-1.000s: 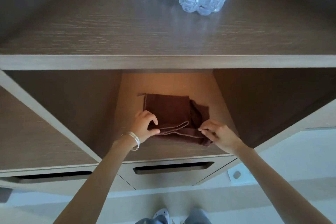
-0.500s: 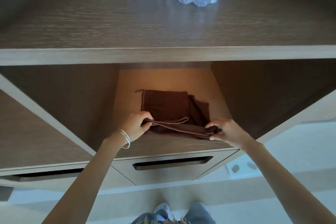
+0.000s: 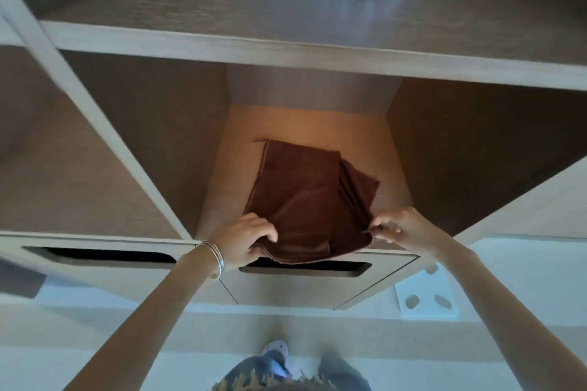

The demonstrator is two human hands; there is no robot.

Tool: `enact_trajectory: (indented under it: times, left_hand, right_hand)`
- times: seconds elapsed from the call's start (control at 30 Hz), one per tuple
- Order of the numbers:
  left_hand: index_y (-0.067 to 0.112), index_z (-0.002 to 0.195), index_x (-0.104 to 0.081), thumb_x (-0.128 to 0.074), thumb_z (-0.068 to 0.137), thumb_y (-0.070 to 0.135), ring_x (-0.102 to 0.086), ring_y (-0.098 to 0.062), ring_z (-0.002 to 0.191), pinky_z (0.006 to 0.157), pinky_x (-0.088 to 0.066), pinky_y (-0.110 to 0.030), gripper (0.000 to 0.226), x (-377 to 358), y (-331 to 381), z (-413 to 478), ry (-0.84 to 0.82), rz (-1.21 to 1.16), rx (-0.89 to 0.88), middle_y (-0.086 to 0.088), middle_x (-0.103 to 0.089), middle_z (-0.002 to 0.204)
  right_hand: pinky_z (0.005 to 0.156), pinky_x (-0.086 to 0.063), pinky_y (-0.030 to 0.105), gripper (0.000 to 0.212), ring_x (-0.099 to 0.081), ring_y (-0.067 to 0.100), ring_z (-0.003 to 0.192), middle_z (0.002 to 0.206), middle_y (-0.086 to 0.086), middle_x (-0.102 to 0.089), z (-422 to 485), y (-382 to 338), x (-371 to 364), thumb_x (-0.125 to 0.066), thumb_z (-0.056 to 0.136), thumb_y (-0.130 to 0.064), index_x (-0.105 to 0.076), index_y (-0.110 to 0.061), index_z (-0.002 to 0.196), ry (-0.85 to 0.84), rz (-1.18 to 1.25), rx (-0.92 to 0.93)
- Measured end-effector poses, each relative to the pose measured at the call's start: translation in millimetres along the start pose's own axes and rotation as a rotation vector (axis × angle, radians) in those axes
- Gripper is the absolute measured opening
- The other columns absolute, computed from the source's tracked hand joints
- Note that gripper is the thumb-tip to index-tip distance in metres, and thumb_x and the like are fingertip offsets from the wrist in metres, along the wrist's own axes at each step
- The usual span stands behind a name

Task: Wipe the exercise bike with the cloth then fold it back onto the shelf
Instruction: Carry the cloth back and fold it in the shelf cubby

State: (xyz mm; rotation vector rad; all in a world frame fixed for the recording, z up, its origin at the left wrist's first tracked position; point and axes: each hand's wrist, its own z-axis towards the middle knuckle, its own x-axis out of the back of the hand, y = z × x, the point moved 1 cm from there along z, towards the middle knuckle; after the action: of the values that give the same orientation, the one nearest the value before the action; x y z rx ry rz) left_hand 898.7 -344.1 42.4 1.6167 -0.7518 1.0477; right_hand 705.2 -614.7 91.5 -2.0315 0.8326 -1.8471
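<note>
Cloth (image 3: 305, 200): brown, folded on shelf (image 3: 227, 168), near edge overhanging front.
Left hand (image 3: 244, 240): grip pinches near-left corner.
Right hand (image 3: 405, 227): grip pinches near-right corner.

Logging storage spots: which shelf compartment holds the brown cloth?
The middle compartment, the only warmly lit one; the brown cloth lies on its floor.

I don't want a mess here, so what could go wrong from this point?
The brown cloth overhangs the front of the shelf, held by pinches of the left hand and right hand; a slip could drop it. Its right-side layers are splayed, so the fold may come apart.
</note>
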Motion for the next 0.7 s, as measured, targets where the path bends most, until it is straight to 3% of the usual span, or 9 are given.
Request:
enact_trajectory:
  times: [0.07,0.17,0.27,0.33,0.4,0.47,0.53,0.6,0.7]
  left_hand:
    - [0.036,0.121,-0.056,-0.056,0.076,0.009,-0.043,-0.013,0.103,0.089,-0.044,-0.031,0.053,-3.5,7.5,3.1,-0.050,0.099,0.017,0.009,-0.054,0.110]
    - [0.043,0.111,-0.061,-0.057,0.078,0.013,-0.037,-0.015,0.109,0.091,-0.044,-0.032,0.045,-8.8,14.3,-1.4,-0.115,0.159,0.030,0.008,-0.045,0.119]
    - [0.026,0.098,-0.070,-0.060,0.079,0.009,-0.045,-0.015,0.114,0.098,-0.039,-0.026,0.027,-6.8,14.5,-13.8,-0.003,-0.110,0.153,0.004,-0.051,0.121]
    - [0.014,0.099,-0.068,-0.057,0.079,0.000,-0.055,-0.019,0.110,0.093,-0.042,-0.023,0.026,-1.3,12.8,-22.1,0.090,-0.259,0.283,-0.001,-0.055,0.117]
    - [0.012,0.109,-0.062,-0.057,0.082,0.005,-0.058,-0.021,0.102,0.089,-0.044,-0.023,0.029,0.3,15.7,-25.4,0.173,-0.208,0.393,-0.004,-0.056,0.118]
    - [0.015,0.122,-0.053,-0.057,0.087,0.019,-0.056,-0.022,0.105,0.093,-0.043,-0.028,0.036,-4.6,29.4,-21.4,0.265,-0.136,0.469,-0.003,-0.053,0.126]
    - [0.018,0.133,-0.043,-0.053,0.090,0.035,-0.049,-0.024,0.117,0.099,-0.041,-0.035,0.047,-14.9,51.3,-8.8,0.300,-0.153,0.530,-0.004,-0.049,0.132]
    - [0.019,0.142,-0.029,-0.045,0.090,0.052,-0.039,-0.026,0.123,0.101,-0.039,-0.038,0.063,-30.3,70.5,9.8,0.233,-0.082,0.614,-0.005,-0.044,0.137]
    - [0.019,0.147,-0.013,-0.034,0.087,0.065,-0.036,-0.027,0.121,0.098,-0.039,-0.036,0.078,-47.6,80.9,32.0,0.208,0.115,0.681,-0.009,-0.039,0.136]
  right_hand:
    - [0.071,-0.052,0.032,0.010,-0.063,0.011,0.075,0.082,0.001,-0.068,17.1,-17.6,4.5,-0.070,0.079,0.001,-0.073,-0.008,0.084,0.075,0.041,0.039]
    - [0.084,-0.055,0.039,0.019,-0.066,0.023,0.086,0.086,0.010,-0.066,49.9,-61.1,-0.7,-0.067,0.073,0.015,-0.071,-0.003,0.078,0.130,0.095,0.226]
    - [0.088,-0.052,0.040,0.024,-0.062,0.023,0.098,0.100,0.011,-0.065,77.0,-101.2,-27.3,-0.063,0.072,0.015,-0.068,-0.005,0.085,-0.099,0.089,0.429]
    - [0.092,-0.049,0.028,0.037,-0.053,0.013,0.112,0.122,0.004,-0.055,88.7,-98.5,-44.0,-0.063,0.077,0.010,-0.064,-0.013,0.107,-0.270,0.050,0.384]
    - [0.095,-0.043,0.021,0.048,-0.047,0.009,0.118,0.131,-0.001,-0.048,94.4,-75.6,-44.5,-0.059,0.079,0.011,-0.060,-0.017,0.117,-0.178,0.059,0.307]
    - [0.101,-0.038,0.026,0.047,-0.050,0.018,0.121,0.131,0.005,-0.049,98.8,-44.7,-36.8,-0.053,0.077,0.016,-0.062,-0.011,0.114,0.011,0.006,0.232]
    - [0.105,-0.036,0.035,0.042,-0.049,0.030,0.123,0.134,0.011,-0.048,107.2,-14.7,-27.9,-0.050,0.079,0.015,-0.063,-0.006,0.113,0.084,-0.134,0.132]
    - [0.110,-0.030,0.038,0.041,-0.039,0.031,0.132,0.143,0.010,-0.042,116.8,5.0,-25.3,-0.055,0.086,0.004,-0.056,-0.009,0.125,0.003,-0.270,0.062]
    - [0.116,-0.018,0.038,0.057,-0.019,0.024,0.143,0.151,0.001,-0.032,129.1,14.7,-28.0,-0.059,0.090,-0.022,-0.036,-0.019,0.142,-0.170,-0.480,0.035]
